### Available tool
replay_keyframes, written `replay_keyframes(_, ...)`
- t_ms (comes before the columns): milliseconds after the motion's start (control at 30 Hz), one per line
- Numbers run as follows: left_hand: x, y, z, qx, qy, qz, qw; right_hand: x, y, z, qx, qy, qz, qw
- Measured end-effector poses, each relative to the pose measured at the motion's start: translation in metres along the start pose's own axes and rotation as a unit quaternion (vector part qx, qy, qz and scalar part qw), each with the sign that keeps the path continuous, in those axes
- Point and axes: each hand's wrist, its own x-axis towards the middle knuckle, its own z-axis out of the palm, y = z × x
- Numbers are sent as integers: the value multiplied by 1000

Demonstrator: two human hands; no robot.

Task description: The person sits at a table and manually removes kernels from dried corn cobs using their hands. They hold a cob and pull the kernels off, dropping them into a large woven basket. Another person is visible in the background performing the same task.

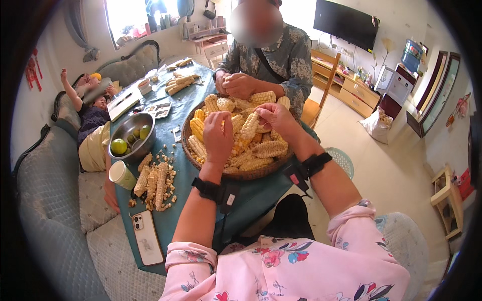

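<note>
My right hand (278, 119) grips the upper end of a pale corn cob (249, 127), which slants over the woven basket (260, 174). To its left, my left hand (218, 137) is raised above the basket's near-left part, fingers bent. Whether anything lies between those fingertips is hidden from me. Yellow corn ears (197, 128) and pale cobs fill the basket, some stripped and some bearing kernels, with loose kernels among them. A black strap with a small box circles each of my wrists.
Left of the basket are stripped cobs (161, 184) with scattered kernels, a paper cup (122, 175), a steel bowl (150, 145) of green fruit and a phone (147, 237). Across the table, a seated person (263, 60) holds both hands over the basket. Another person (94, 120) reclines on the sofa (52, 195).
</note>
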Motion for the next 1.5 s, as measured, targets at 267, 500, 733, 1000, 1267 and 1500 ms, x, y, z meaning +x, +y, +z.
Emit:
replay_keyframes(267, -7, 15, -6, -339, -169, -281, 882, 6, 29, 24, 344, -17, -7, 939)
replay_keyframes(500, -9, 20, 5, -629, -110, -389, 664, -5, 35, 38, 271, -2, 0, 962)
replay_keyframes(733, -20, 6, 10, -519, -109, -451, 718, -8, 33, 54, 81, 10, -114, 990)
replay_keyframes(1000, -14, 12, 9, -585, -97, -435, 677, -15, 33, 57, -27, 39, -143, 989)
replay_keyframes(1267, -22, 2, 13, -638, -106, -455, 612, -29, 9, 58, -115, 63, -112, 985)
replay_keyframes(1500, -21, 14, 11, -580, -116, -433, 680, -26, 15, 58, -137, 83, -138, 977)
